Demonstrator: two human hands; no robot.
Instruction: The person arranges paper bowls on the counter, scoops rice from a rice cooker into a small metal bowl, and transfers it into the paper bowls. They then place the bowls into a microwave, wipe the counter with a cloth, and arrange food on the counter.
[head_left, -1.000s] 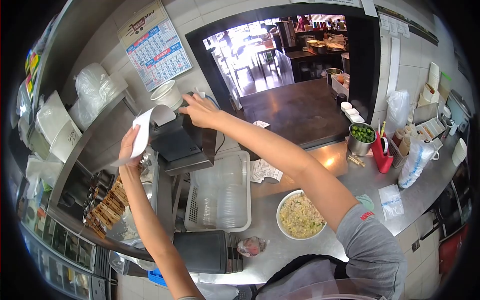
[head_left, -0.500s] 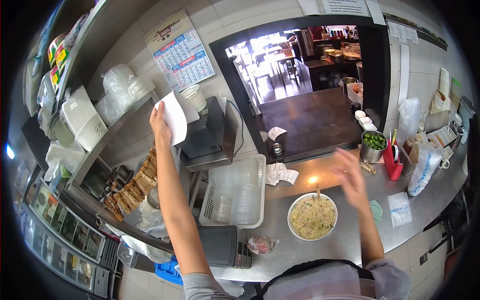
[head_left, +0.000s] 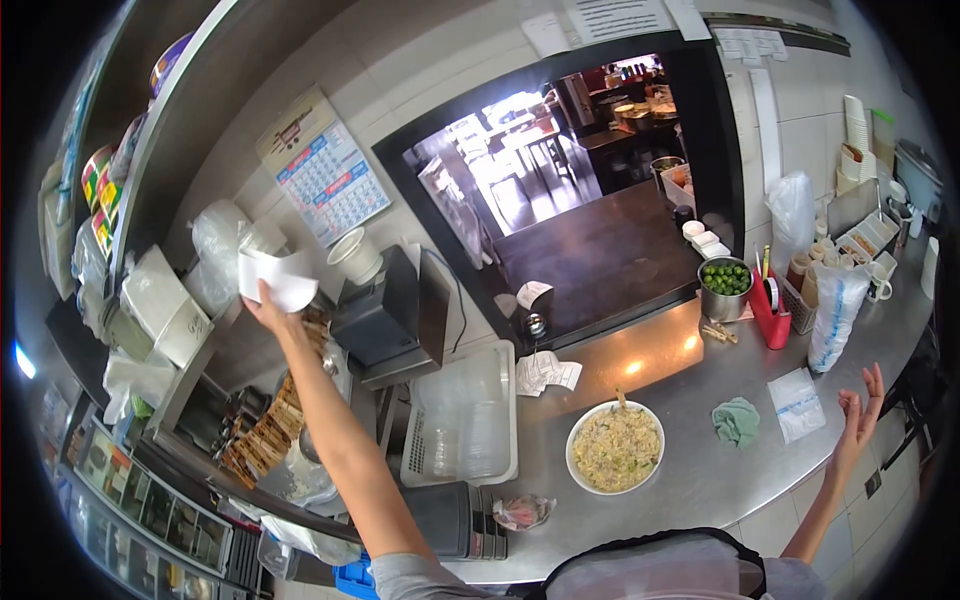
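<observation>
One left hand [head_left: 270, 314] pinching white paper [head_left: 284, 282], long axis roughly sideways, right hand [head_left: 857, 415] loosely spread

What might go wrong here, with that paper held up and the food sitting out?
The left hand grips the paper near one edge, so it could crease or slip. The white tub by the dark box might be knocked if that arm swings back. The bowl of rice is uncovered, so something could drop in.
</observation>
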